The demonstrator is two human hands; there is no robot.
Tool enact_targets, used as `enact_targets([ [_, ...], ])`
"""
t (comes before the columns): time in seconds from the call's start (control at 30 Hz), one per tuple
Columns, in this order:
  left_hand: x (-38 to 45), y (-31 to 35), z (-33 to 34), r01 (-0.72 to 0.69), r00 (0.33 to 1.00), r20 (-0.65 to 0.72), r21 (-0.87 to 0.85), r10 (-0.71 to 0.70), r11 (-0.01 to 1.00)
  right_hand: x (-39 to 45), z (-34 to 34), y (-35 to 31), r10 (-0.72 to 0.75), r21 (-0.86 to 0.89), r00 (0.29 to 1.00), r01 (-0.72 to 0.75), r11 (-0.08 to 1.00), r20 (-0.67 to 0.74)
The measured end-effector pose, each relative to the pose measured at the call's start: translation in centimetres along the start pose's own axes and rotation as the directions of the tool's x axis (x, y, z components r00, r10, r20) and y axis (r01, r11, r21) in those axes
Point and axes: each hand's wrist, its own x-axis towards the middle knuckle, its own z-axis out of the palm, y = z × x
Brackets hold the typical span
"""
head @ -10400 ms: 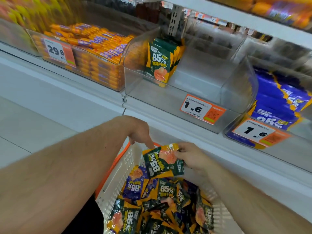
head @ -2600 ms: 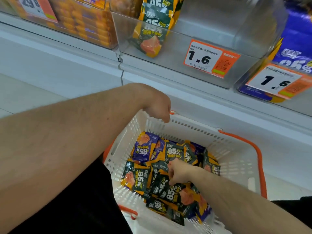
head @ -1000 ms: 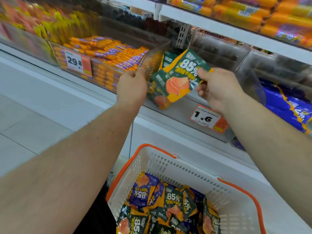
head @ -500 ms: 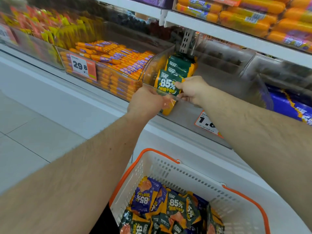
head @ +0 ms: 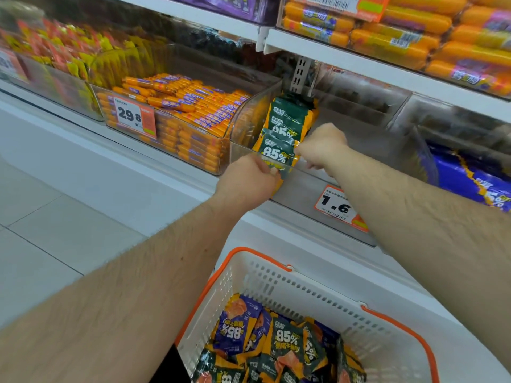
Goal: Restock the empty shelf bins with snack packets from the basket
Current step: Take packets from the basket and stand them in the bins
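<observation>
At the front of the clear plastic shelf bin [head: 312, 186], my left hand [head: 246, 181] and right hand [head: 322, 147] meet on a dark green and orange snack packet marked 85% [head: 276, 152]. The fingers of my left hand curl round its lower edge at the bin's front wall; my right hand's fingers pinch its right side. The packet stands upright, foremost in a row of like green packets [head: 287, 117] along the bin's left side. An orange price tag reading 1.6 [head: 336, 207] hangs on the bin's front. Below my forearms sits a white perforated plastic basket with orange handles [head: 276, 277], holding green and purple packets [head: 276, 346] in a loose heap.
</observation>
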Motion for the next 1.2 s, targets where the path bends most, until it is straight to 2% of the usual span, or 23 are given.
enact_targets([
  [0.07, -0.3, -0.2, 0.6, -0.073, 0.996, 0.059, 0.07, 0.069, 0.995, -1.7, -0.7, 0.3, -0.194, -0.064, 0.967, 0.185, 0.981, -0.168],
  [0.17, -0.7, -0.5, 1.4, -0.161, 0.968, 0.224, 0.215, 0.112, 0.963, -6.0, -0.7, 1.2, -0.452, 0.057, 0.827, 0.496, 0.866, -0.334],
  [0.23, -0.9, -0.7, 1.7, -0.216, 0.925, 0.368, 0.301, 0.096, 0.929, -8.6, -0.1, 2.4, -0.506, 0.161, 0.745, 0.617, 0.77, -0.435],
  [0.3, -1.3, -0.8, 2.2, -0.296, 0.855, 0.515, 0.386, 0.063, 0.874, -10.7, 1.2, 4.1, -0.506, 0.226, 0.722, 0.654, 0.722, -0.473],
  [0.33, -1.6, -0.9, 2.6, -0.337, 0.809, 0.586, 0.42, 0.031, 0.842, -11.5, 2.3, 5.3, -0.499, 0.252, 0.736, 0.646, 0.72, -0.458],
  [0.4, -2.5, -1.1, 3.7, -0.397, 0.725, 0.688, 0.467, -0.042, 0.79, -12.8, 4.8, 8.0, -0.466, 0.31, 0.794, 0.59, 0.745, -0.39],
  [0.53, -3.8, -1.9, 5.0, -0.459, 0.63, 0.761, 0.528, -0.158, 0.714, -14.1, 10.3, 13.6, -0.311, 0.344, 0.943, 0.333, 0.878, -0.118],
  [0.6, -4.0, -2.4, 5.4, -0.472, 0.592, 0.778, 0.544, -0.208, 0.694, -14.2, 12.7, 15.8, -0.201, 0.298, 0.979, 0.188, 0.936, 0.016],
  [0.67, -4.0, -2.8, 5.7, -0.478, 0.587, 0.777, 0.561, -0.23, 0.676, -14.5, 14.9, 18.1, -0.144, 0.187, 0.975, 0.112, 0.976, 0.17],
  [0.73, -4.0, -3.0, 6.1, -0.477, 0.584, 0.775, 0.567, -0.24, 0.672, -15.2, 17.2, 20.5, -0.104, 0.04, 0.926, 0.096, 0.995, 0.363],
  [0.77, -4.0, -3.1, 6.3, -0.473, 0.583, 0.774, 0.57, -0.246, 0.672, -15.7, 18.4, 21.7, -0.065, -0.035, 0.88, 0.092, 0.995, 0.471],
  [0.87, -4.1, -2.9, 6.7, -0.469, 0.575, 0.771, 0.585, -0.274, 0.662, -17.4, 21.2, 24.5, 0.025, -0.124, 0.677, 0.099, 0.987, 0.736],
  [0.93, -3.9, -2.9, 7.1, -0.472, 0.57, 0.772, 0.588, -0.281, 0.656, -18.6, 22.2, 25.4, 0.039, -0.142, 0.559, 0.143, 0.979, 0.829],
  [1.0, -3.6, -2.9, 7.5, -0.474, 0.569, 0.774, 0.586, -0.28, 0.657, -19.6, 22.9, 25.7, 0.035, -0.149, 0.526, 0.175, 0.973, 0.85],
  [1.1, -3.5, -2.8, 7.9, -0.481, 0.57, 0.776, 0.581, -0.27, 0.657, -20.5, 23.5, 25.8, 0.028, -0.138, 0.546, 0.162, 0.977, 0.838],
  [1.2, -3.4, -2.8, 8.0, -0.481, 0.57, 0.777, 0.579, -0.266, 0.658, -20.9, 24.0, 25.7, 0.026, -0.14, 0.532, 0.176, 0.974, 0.847],
])
